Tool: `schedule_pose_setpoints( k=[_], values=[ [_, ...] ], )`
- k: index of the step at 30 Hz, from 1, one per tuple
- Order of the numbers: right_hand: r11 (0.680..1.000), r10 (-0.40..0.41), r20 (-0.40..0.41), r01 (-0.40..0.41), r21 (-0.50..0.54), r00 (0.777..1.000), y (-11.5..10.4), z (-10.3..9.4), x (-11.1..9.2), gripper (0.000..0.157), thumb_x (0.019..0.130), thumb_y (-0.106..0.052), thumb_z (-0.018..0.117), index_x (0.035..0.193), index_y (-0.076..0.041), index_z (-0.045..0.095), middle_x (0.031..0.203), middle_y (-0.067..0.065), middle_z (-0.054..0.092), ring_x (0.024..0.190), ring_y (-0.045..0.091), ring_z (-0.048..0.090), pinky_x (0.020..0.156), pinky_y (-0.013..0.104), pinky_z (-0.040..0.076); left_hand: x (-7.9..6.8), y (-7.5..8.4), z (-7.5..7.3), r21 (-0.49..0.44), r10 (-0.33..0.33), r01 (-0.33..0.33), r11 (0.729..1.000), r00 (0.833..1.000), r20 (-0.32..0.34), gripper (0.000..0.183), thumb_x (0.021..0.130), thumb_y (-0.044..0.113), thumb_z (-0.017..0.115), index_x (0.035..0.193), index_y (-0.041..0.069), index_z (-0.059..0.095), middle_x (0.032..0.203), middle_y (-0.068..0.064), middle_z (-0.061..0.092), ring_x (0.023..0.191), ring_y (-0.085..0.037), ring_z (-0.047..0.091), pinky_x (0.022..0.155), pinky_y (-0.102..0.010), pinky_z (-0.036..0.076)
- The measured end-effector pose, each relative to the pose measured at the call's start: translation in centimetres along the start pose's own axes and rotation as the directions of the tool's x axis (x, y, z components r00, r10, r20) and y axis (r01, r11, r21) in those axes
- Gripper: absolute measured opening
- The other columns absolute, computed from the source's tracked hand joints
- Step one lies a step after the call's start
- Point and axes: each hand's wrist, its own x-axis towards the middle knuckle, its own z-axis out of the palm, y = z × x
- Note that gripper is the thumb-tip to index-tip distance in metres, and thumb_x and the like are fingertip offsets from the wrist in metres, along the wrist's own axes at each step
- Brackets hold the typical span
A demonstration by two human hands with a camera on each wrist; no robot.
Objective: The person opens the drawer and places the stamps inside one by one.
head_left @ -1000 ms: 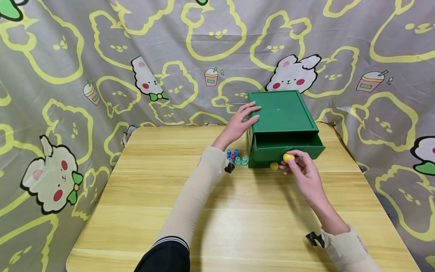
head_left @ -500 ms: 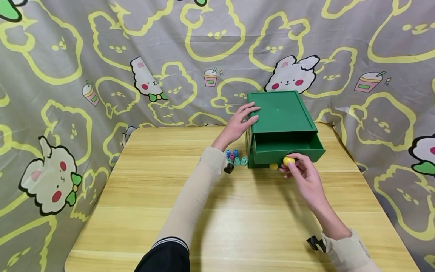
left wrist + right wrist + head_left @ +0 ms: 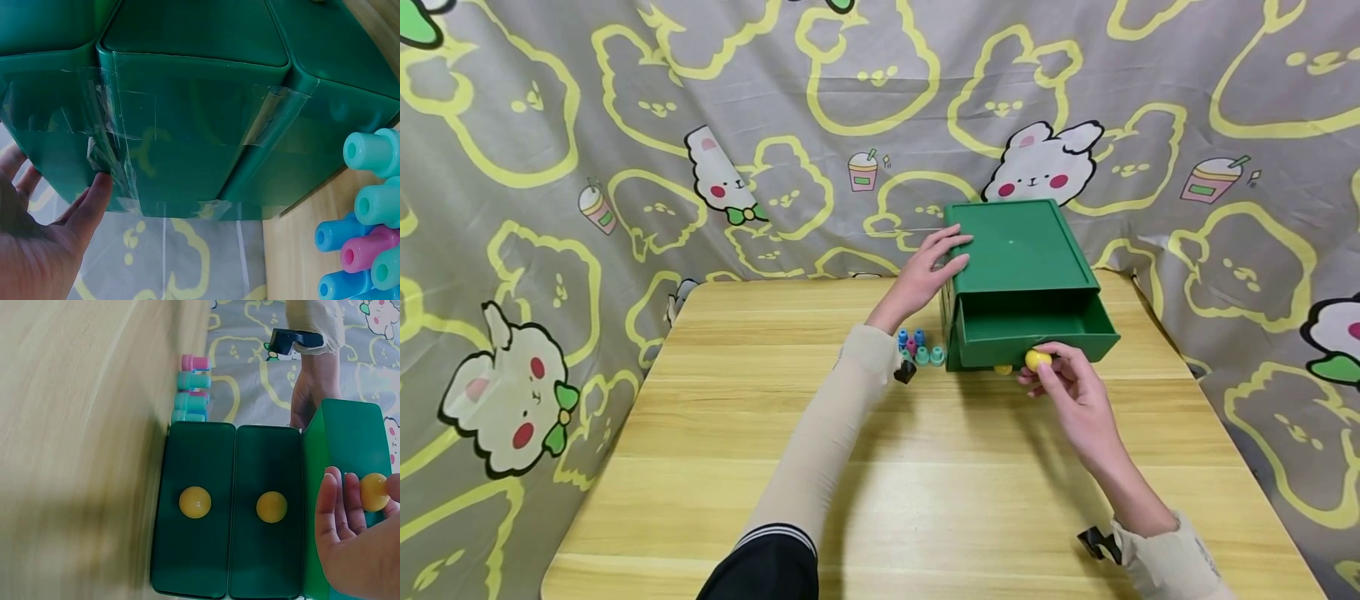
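Observation:
In the head view a green drawer cabinet (image 3: 1018, 242) stands at the back right of the table, its top drawer (image 3: 1037, 350) pulled partway out. My right hand (image 3: 1078, 396) pinches that drawer's yellow round knob (image 3: 1038, 360) between thumb and fingers; the right wrist view shows the knob (image 3: 374, 492) too. Two lower drawers sit flush, each with a yellow knob (image 3: 272, 507). With fingers extended, my left hand (image 3: 922, 275) rests on the cabinet's top left edge. In the left wrist view its thumb (image 3: 94, 203) touches the taped side (image 3: 181, 137).
Several small pegs in teal (image 3: 922, 356), blue (image 3: 919, 337) and pink (image 3: 369, 250) stand on the table just left of the cabinet. Behind the wooden table (image 3: 737, 400) hangs a patterned grey curtain (image 3: 880, 100).
The top drawer has slid slightly farther out toward me, and my right hand has come with it, still on the knob. My left hand stays against the cabinet.

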Motion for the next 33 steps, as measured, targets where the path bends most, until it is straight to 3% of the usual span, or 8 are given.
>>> schedule_pose_setpoints(
  k=[8,23,33],
  values=[
    [1.0,-0.014,0.003,0.014,0.024,1.0,-0.04,0.07,-0.21,0.028,0.109,-0.005,0.049,0.133,0.009,0.05,0.1,-0.001,0.073,0.091,0.011,0.073,0.074,0.025,0.059,0.02,0.04,-0.03,-0.008,0.003,-0.003,1.0,1.0,0.001,0.048,0.107,0.052,0.05,0.152,0.036,0.05,0.166,0.024,0.027,0.155,-0.005,0.024,0.123,-0.041,0.036],
    [0.999,-0.031,-0.002,0.031,0.033,1.0,-0.03,0.04,-0.56,0.027,0.108,-0.003,0.049,0.133,0.009,0.051,0.101,0.0,0.073,0.092,0.017,0.074,0.074,0.026,0.059,0.0,-0.02,-0.01,-0.005,0.006,-0.006,1.0,1.0,-0.008,0.047,0.107,0.052,0.05,0.152,0.036,0.051,0.165,0.024,0.027,0.155,-0.004,0.024,0.123,-0.042,0.036],
    [0.997,-0.065,0.032,0.063,0.042,0.997,0.35,-0.31,-0.48,0.027,0.108,-0.002,0.049,0.133,0.009,0.05,0.103,0.001,0.072,0.093,0.011,0.074,0.074,0.026,0.06,-0.04,-0.35,0.34,0.0,0.019,-0.019,1.0,1.0,-0.025,0.048,0.107,0.053,0.048,0.153,0.036,0.05,0.166,0.025,0.026,0.156,-0.003,0.022,0.124,-0.043,0.034]
  ],
)
